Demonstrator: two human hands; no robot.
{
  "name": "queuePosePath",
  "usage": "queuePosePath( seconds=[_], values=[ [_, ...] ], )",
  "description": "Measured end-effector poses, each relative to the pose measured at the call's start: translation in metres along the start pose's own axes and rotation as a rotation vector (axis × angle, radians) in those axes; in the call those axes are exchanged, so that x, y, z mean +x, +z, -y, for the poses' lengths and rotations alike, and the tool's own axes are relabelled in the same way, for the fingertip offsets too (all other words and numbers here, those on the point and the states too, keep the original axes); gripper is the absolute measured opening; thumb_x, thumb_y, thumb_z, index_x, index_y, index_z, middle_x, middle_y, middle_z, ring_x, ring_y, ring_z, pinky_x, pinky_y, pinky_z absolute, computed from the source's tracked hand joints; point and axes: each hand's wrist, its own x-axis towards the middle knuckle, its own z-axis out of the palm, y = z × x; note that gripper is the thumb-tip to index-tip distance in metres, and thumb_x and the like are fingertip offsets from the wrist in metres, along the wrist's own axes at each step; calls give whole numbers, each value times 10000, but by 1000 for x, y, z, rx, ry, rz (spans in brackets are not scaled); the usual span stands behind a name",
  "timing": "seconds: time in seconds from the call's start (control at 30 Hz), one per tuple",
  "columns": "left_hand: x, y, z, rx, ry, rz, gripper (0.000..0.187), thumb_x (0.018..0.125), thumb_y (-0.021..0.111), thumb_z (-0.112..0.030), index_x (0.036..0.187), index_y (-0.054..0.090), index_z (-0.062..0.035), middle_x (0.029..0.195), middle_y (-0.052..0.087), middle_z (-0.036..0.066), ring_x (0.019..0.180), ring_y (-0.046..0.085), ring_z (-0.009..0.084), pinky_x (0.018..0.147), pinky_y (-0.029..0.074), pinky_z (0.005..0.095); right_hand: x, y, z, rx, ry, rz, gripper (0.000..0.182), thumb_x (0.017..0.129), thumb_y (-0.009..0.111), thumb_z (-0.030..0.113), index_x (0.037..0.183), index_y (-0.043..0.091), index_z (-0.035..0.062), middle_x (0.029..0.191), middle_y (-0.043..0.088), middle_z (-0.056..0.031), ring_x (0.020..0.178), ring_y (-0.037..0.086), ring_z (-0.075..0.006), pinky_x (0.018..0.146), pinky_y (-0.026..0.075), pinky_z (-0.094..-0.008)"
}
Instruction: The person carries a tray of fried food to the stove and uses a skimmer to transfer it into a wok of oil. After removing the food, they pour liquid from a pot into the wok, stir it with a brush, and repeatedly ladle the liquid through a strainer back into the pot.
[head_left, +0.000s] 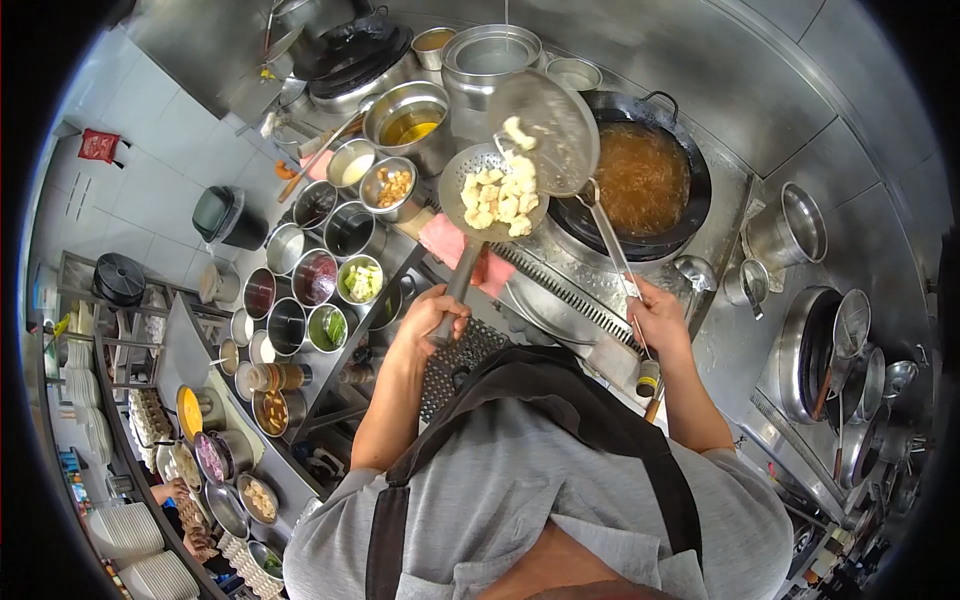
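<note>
My left hand (432,318) grips the handle of a perforated metal strainer ladle (470,172) that carries pale fried pieces (497,196). My right hand (658,318) holds the long handle of a second, solid ladle (545,130), tilted over the strainer with one pale piece on it. Both ladles hover at the left rim of a black wok (695,215) filled with bubbling brown liquid (643,177).
Many steel bowls of sauces and ingredients (330,270) crowd the counter to the left. A pot of oil (408,122) and a steel pot (490,55) stand behind. A second wok (812,350) with ladles lies at right. Plate stacks (125,530) fill the lower left.
</note>
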Motion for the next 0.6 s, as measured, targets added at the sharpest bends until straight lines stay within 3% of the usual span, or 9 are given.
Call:
queuePosePath(
  seconds=[0.03,0.1,0.23,0.3,0.33,0.43,0.5,0.57,0.6],
  values=[
    [2,-2,1,0,0,0,402,730,508,22,1127,459,58,743,541,139,469,515,151,382,445,261,3,2,-4,-1,0,0,395,864,545,67,1260,555,73,609,579,-46,400,499,-108,374,375,-271],
    [5,-3,1,9,-5,12,395,730,511,19,1120,460,60,731,540,132,464,517,147,380,449,262,14,9,-16,-536,-454,-174,384,861,535,56,1238,586,105,603,568,-34,407,485,-91,393,375,-267],
    [7,-8,1,-27,0,2,376,731,513,19,1102,465,59,723,539,131,459,516,146,378,447,261,19,8,-18,-573,-561,-248,389,860,528,48,1240,586,111,597,549,-25,412,469,-83,392,370,-260],
    [9,-11,-3,-58,-13,25,310,719,528,50,1024,481,74,742,537,151,498,518,171,417,445,277,10,2,3,-38,-76,-119,397,862,519,40,1253,571,88,595,541,-23,409,457,-85,389,368,-259],
    [11,-14,-6,-56,-16,29,310,719,528,50,1024,481,74,742,537,151,498,518,171,417,445,277,8,-5,7,16,-38,-114,404,863,515,34,1265,552,57,597,548,-28,406,462,-91,384,368,-259],
    [32,-29,-10,-82,-9,52,227,710,536,44,934,511,66,730,540,144,496,511,165,412,437,273,10,-33,-2,-2,-49,-253,409,866,501,24,1273,535,32,593,546,-27,403,459,-89,380,364,-259],
    [52,-41,-13,-77,-3,92,292,755,517,12,1036,453,54,770,543,152,487,503,139,383,438,237,14,-57,-13,-43,-101,-307,408,858,507,30,1263,547,44,584,540,-34,401,469,-93,383,375,-267],
    [82,-57,-15,-126,-76,90,226,764,528,-2,979,467,27,766,547,141,489,509,135,376,433,234,13,-74,-9,-320,23,-523,409,843,525,57,1250,554,50,598,576,-86,448,535,-166,452,441,-306],
    [95,-61,-18,-107,-94,68,201,766,535,-7,956,475,22,759,548,136,489,509,132,379,436,232,22,-86,-26,-520,48,-612,409,829,527,77,1236,558,58,755,646,-180,655,634,-299,638,507,-380]
  ],
)
